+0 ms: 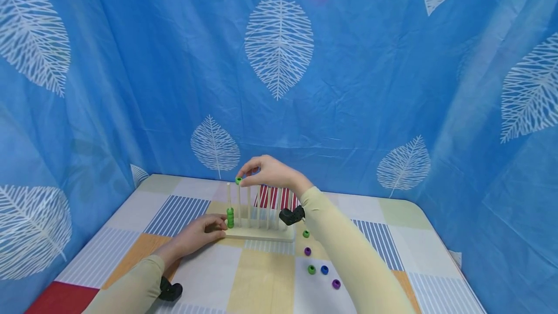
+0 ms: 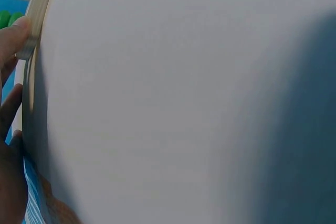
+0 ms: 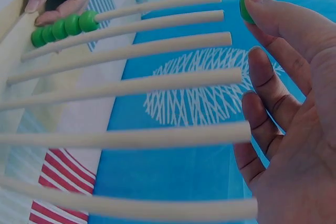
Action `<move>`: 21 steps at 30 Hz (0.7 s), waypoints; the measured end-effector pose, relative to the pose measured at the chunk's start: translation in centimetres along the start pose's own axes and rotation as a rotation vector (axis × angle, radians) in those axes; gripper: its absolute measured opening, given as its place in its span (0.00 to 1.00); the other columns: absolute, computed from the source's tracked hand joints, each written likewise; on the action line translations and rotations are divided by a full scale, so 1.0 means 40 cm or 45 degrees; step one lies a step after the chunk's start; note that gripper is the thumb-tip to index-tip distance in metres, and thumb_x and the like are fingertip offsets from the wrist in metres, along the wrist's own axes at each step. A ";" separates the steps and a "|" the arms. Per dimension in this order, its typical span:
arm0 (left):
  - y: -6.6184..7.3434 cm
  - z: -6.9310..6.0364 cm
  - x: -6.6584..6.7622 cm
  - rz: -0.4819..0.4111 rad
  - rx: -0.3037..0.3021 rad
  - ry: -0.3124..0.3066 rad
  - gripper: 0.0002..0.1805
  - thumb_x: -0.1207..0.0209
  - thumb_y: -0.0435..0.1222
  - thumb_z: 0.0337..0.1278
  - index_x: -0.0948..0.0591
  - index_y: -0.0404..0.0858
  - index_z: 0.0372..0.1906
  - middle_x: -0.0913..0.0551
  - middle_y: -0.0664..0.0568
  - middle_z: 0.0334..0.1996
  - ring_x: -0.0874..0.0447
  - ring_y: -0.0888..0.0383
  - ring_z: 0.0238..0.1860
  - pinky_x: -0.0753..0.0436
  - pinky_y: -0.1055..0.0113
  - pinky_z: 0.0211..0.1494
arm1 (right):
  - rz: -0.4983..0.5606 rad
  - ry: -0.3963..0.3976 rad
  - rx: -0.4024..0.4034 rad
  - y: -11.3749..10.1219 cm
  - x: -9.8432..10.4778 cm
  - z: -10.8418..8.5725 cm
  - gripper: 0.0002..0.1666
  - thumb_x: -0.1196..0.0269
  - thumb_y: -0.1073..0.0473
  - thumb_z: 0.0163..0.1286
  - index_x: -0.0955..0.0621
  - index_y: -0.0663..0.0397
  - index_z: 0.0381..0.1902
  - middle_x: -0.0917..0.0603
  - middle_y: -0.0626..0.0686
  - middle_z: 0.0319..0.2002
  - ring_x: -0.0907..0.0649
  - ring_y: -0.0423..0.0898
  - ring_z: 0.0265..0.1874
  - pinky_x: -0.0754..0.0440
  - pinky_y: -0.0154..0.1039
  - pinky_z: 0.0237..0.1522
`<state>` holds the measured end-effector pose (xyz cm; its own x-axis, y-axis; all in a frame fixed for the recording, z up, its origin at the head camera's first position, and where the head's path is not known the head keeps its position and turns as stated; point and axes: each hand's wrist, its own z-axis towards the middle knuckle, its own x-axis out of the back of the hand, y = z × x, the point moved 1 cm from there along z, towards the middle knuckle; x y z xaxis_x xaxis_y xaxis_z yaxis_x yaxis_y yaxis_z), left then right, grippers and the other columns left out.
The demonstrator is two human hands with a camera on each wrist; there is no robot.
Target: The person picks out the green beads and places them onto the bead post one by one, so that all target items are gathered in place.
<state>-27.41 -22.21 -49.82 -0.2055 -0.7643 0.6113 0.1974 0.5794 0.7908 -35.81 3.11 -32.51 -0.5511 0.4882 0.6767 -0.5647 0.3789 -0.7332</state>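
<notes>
A wooden base (image 1: 261,234) carries a row of upright pegs. Several green beads (image 1: 230,218) are stacked on the leftmost peg. My left hand (image 1: 198,234) grips the base's left end between thumb and fingers; the left wrist view shows its thumb on the base's edge. My right hand (image 1: 272,173) pinches one green bead (image 1: 238,180) between thumb and index finger at the top of the second peg from the left. In the right wrist view that bead (image 3: 245,10) is just off the peg tips, and the other fingers are loosely bent.
To the right of the base, loose beads lie on the patchwork tablecloth (image 1: 266,275): green ones (image 1: 311,269), purple ones (image 1: 336,284) and a blue one (image 1: 324,270). My right forearm passes above the cloth beside them. A blue curtain (image 1: 348,86) with white leaves stands behind the table.
</notes>
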 end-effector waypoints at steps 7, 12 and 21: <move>0.000 0.003 0.000 -0.010 -0.002 -0.006 0.02 0.33 0.40 0.67 0.15 0.53 0.40 0.23 0.47 0.67 0.33 0.39 0.72 0.39 0.35 0.73 | 0.018 0.027 -0.010 -0.003 -0.015 0.017 0.12 0.30 0.47 0.69 0.12 0.38 0.48 0.17 0.46 0.51 0.20 0.45 0.46 0.19 0.41 0.43; -0.002 0.002 0.002 -0.005 0.000 -0.009 0.02 0.33 0.41 0.67 0.15 0.53 0.40 0.23 0.48 0.67 0.32 0.39 0.71 0.38 0.34 0.73 | 0.022 0.036 -0.025 -0.004 -0.023 0.027 0.11 0.31 0.47 0.70 0.12 0.37 0.48 0.18 0.45 0.50 0.21 0.48 0.46 0.20 0.41 0.40; -0.006 0.004 0.001 0.008 -0.015 -0.008 0.02 0.33 0.41 0.66 0.15 0.54 0.40 0.23 0.47 0.67 0.31 0.39 0.71 0.37 0.35 0.72 | 0.037 0.015 -0.021 -0.009 -0.033 0.039 0.11 0.31 0.49 0.72 0.12 0.39 0.49 0.18 0.43 0.50 0.20 0.51 0.47 0.20 0.40 0.40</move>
<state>-27.61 -22.34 -49.98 -0.2106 -0.7588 0.6163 0.2101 0.5806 0.7866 -35.84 1.11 -33.03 -0.5602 0.5082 0.6541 -0.5383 0.3768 -0.7538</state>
